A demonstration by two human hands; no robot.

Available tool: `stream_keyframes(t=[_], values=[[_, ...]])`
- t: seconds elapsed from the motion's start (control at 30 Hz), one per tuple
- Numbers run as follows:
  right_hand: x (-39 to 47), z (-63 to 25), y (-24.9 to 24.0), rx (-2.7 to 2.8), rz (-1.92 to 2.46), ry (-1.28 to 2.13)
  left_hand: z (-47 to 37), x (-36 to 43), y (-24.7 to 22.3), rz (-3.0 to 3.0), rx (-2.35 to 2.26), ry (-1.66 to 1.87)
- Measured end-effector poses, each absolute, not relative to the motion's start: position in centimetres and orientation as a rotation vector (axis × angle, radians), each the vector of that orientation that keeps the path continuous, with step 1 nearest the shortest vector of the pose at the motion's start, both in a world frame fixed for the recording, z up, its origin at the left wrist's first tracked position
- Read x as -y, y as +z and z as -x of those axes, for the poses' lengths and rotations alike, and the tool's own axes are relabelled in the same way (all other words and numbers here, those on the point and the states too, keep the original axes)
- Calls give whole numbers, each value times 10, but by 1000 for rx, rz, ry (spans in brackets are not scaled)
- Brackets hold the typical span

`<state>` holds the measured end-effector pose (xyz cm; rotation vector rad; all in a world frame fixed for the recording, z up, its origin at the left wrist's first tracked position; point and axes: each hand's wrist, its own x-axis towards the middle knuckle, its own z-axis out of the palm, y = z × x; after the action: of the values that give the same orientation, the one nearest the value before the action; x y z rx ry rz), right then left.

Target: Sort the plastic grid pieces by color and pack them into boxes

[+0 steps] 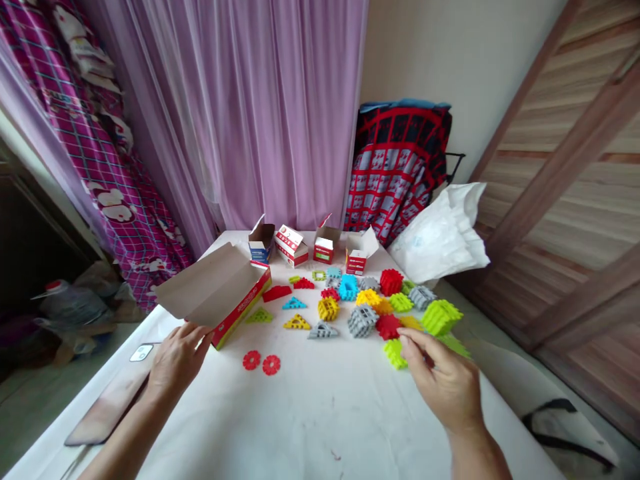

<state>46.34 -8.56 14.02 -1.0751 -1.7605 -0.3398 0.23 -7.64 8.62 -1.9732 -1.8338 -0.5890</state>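
Note:
My left hand (181, 357) is closed over the near end of an open cardboard box (243, 303), red and yellow-green outside, its large flap tipped to the left. Thumb and forefinger of my right hand (445, 381) are pinched together beside a red toothed block (389, 327); whether they grip it or something small is not clear. Just below that block lies a lime green toothed piece (395, 353). Near the box are two red gear-like discs (271, 365), a yellow triangle (297, 322), a blue triangle (294, 303) and a grey triangle (323, 331).
Several small open boxes (324, 250) stand along the back of the white-covered table (320, 420). More toothed blocks, such as a grey cube (363, 321), crowd the right side. A phone (113, 400) lies at the left edge; a white bag (440, 233) stands at the back right.

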Motion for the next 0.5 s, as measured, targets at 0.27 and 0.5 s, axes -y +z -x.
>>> stream_keyframes(t=[0.27, 0.5], values=[[79, -392, 63, 1997, 1157, 185, 3, 78, 82, 1974, 1958, -675], [46, -380, 14, 1902, 1453, 331, 5, 85, 72, 1751, 2314, -969]])
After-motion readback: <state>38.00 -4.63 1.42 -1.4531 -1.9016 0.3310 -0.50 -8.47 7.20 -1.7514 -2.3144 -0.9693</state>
